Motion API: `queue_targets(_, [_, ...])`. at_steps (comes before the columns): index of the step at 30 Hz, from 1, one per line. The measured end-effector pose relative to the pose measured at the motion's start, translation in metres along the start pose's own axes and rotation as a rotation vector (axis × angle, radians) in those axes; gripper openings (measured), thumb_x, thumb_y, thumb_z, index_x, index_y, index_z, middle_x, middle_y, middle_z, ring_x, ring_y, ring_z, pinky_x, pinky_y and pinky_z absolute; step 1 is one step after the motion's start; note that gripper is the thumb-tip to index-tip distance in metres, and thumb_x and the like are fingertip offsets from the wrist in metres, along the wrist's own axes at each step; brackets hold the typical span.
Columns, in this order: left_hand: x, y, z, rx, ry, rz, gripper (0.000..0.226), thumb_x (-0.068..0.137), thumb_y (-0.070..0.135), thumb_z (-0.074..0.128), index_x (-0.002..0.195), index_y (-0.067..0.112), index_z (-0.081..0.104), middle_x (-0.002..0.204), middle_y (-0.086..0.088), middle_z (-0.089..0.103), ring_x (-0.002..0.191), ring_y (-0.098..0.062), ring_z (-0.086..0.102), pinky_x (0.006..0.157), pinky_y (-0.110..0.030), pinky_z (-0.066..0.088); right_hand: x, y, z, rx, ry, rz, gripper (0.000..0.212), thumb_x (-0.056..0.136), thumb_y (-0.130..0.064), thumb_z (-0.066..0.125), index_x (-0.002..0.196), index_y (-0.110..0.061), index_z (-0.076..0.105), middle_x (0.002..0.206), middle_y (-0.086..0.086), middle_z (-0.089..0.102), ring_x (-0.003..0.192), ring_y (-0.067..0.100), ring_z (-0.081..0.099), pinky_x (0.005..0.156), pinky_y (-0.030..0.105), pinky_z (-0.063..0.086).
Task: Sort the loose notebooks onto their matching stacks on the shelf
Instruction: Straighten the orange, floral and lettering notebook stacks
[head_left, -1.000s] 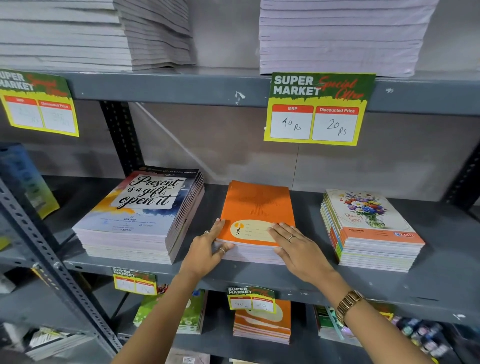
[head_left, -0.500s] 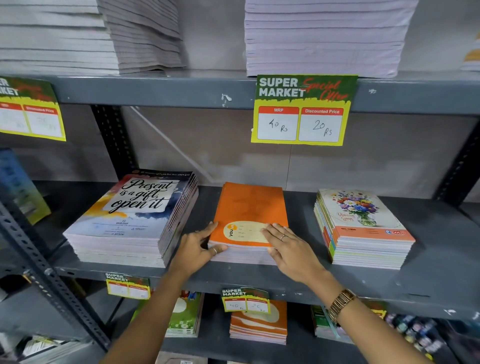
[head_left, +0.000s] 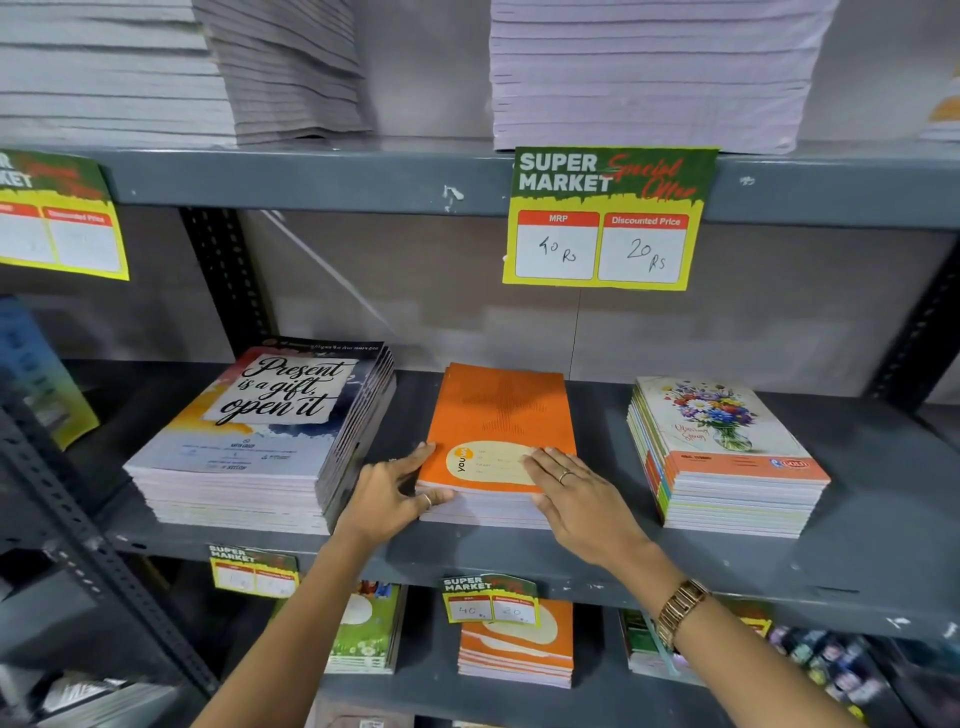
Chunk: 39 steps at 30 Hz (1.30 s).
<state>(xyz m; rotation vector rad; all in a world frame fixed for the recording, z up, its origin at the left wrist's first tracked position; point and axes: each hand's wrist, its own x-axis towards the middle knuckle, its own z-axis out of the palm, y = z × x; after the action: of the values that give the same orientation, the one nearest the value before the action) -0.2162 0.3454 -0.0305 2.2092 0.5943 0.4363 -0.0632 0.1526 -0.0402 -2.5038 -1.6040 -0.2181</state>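
- Two bare forearms reach in from the lower edge of the view, with no sleeves showing on either.
- The left hand (head_left: 387, 493) wears a thin, pale metal ring (head_left: 427, 500) on one finger.
- The right hand (head_left: 582, 499) wears a slim ring (head_left: 564, 475) of similar pale metal on one finger.
- On the right wrist sits a gold-toned watch bracelet (head_left: 681, 606) made of small rectangular links in rows; its dial is not visible.

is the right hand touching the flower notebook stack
No, the right hand lies flat on the orange stack, with bare shelf between it and the flower stack.
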Motion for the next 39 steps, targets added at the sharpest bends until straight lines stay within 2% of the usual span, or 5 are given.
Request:
queue_targets(9, [-0.005, 0.008, -0.036, 0.377, -0.021, 0.059, 0.096, 0.073, 0.047, 0.069, 0.146, 0.014, 0.017, 0.155, -0.006, 0.022, 0.139, -0.024, 0.030, 0.111, -0.035, 0.030, 0.023, -0.039, -0.018, 0.045, 0.094, -0.010, 0.076, 0.082, -0.047, 0.001, 0.145, -0.015, 0.029, 0.153, 0.005, 0.028, 0.143, 0.020, 0.022, 0.111, 0.030, -0.004])
queue_targets(18, [-0.023, -0.037, -0.140, 0.637, -0.126, -0.109, 0.108, 0.069, 0.025, 0.078, 0.146, 0.011, 0.004, 0.158, -0.004, 0.003, 0.146, -0.018, 0.006, 0.119, -0.031, 0.013, 0.075, -0.132, -0.019, 0.133, 0.127, -0.264, 0.056, 0.093, -0.027, 0.039, 0.145, -0.011, 0.027, 0.155, 0.007, 0.024, 0.143, 0.018, 0.020, 0.111, 0.025, -0.003])
queue_targets(26, [-0.038, -0.079, -0.178, 0.657, -0.100, -0.169, 0.099, 0.075, 0.048, 0.066, 0.147, 0.016, 0.006, 0.158, -0.001, 0.003, 0.145, -0.023, 0.010, 0.117, -0.036, 0.020, 0.112, -0.198, -0.004, 0.185, 0.017, -0.296, 0.065, 0.096, -0.039, 0.039, 0.148, -0.009, 0.015, 0.158, 0.007, 0.011, 0.145, 0.018, 0.010, 0.115, 0.025, 0.004])
queue_targets(30, [-0.043, -0.092, -0.186, 0.747, -0.094, -0.098, 0.132, 0.044, 0.096, 0.013, 0.147, 0.014, 0.004, 0.158, -0.003, 0.004, 0.146, -0.019, 0.006, 0.118, -0.033, 0.012, 0.127, -0.214, 0.002, 0.168, -0.045, -0.260, 0.069, 0.096, -0.044, 0.036, 0.148, -0.008, 0.010, 0.158, 0.009, 0.006, 0.146, 0.018, 0.006, 0.118, 0.030, 0.004])
queue_targets(39, [-0.036, -0.123, -0.183, 0.671, 0.083, 0.084, 0.119, 0.057, 0.084, -0.016, 0.143, 0.013, 0.026, 0.153, -0.007, 0.028, 0.142, -0.020, 0.023, 0.114, -0.026, 0.011, 0.133, -0.223, 0.022, 0.209, 0.033, -0.206, 0.089, 0.082, -0.067, -0.001, 0.146, -0.009, 0.025, 0.154, 0.009, 0.024, 0.144, 0.020, 0.018, 0.115, 0.028, 0.002])
